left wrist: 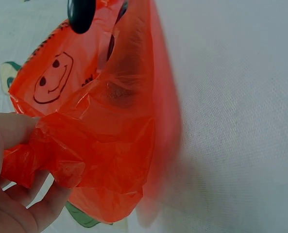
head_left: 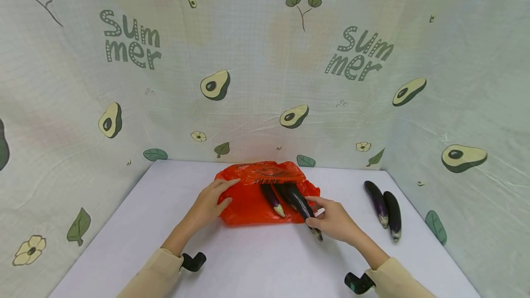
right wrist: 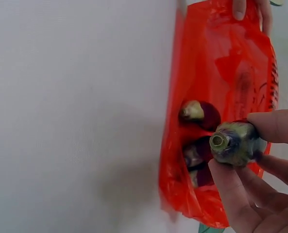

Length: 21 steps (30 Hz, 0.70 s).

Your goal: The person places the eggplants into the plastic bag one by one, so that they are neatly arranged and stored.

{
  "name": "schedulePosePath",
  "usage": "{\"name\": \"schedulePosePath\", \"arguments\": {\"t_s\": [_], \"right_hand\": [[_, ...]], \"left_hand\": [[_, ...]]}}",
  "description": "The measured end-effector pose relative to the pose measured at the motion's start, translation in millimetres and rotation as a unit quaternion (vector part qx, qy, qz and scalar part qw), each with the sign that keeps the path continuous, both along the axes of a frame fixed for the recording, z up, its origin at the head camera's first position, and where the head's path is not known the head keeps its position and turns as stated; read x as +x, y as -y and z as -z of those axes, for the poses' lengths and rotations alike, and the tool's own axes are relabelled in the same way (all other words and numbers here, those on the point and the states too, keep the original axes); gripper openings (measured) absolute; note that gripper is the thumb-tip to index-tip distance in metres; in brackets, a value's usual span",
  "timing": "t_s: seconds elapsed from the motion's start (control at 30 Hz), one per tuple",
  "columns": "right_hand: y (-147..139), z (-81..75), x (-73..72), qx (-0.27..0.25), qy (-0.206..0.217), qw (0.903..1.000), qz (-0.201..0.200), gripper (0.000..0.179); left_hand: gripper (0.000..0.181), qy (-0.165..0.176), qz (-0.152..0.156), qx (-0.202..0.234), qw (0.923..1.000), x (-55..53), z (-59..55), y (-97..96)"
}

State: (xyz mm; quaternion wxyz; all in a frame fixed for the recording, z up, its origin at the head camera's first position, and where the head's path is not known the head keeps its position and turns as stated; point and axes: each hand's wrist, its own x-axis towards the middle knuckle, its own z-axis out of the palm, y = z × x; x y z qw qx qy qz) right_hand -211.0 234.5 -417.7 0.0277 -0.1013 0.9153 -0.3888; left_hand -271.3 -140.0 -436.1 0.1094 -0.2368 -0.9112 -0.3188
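Observation:
A red plastic bag (head_left: 244, 203) with dark print lies on the white table, its mouth toward me. My left hand (head_left: 209, 201) grips the bag's left side, and the film bunches between thumb and fingers in the left wrist view. With the fingers and thumb of my right hand (head_left: 334, 220) I hold a long dark eggplant (head_left: 301, 203) near its stem end (right wrist: 235, 143). The far part of that eggplant reaches into the bag mouth and is hidden there. Beside it, another eggplant (head_left: 271, 197) lies in the bag, and more stem ends (right wrist: 194, 158) show in the right wrist view.
Two more dark eggplants, one purplish (head_left: 376, 202) and one nearly black (head_left: 392, 215), lie side by side at the table's right. A pale cloth (head_left: 256, 49) with avocado prints hangs behind and along both sides of the table (head_left: 256, 266).

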Motion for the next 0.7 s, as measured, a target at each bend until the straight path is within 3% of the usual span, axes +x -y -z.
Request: {"name": "schedulePosePath", "arguments": {"t_s": [0.53, 0.7], "right_hand": [[41, 13.6, -24.4, -0.018, -0.043, 0.9989, -0.007, 0.056], [50, 16.1, -31.9, -0.022, -0.044, 0.9987, 0.009, 0.056]], "left_hand": [[0.065, 0.006, -0.004, 0.001, 1.0, 0.5, -0.4, 1.5], [0.066, 0.005, -0.005, 0.003, 1.0, 0.9, -0.5, 1.0]]}}
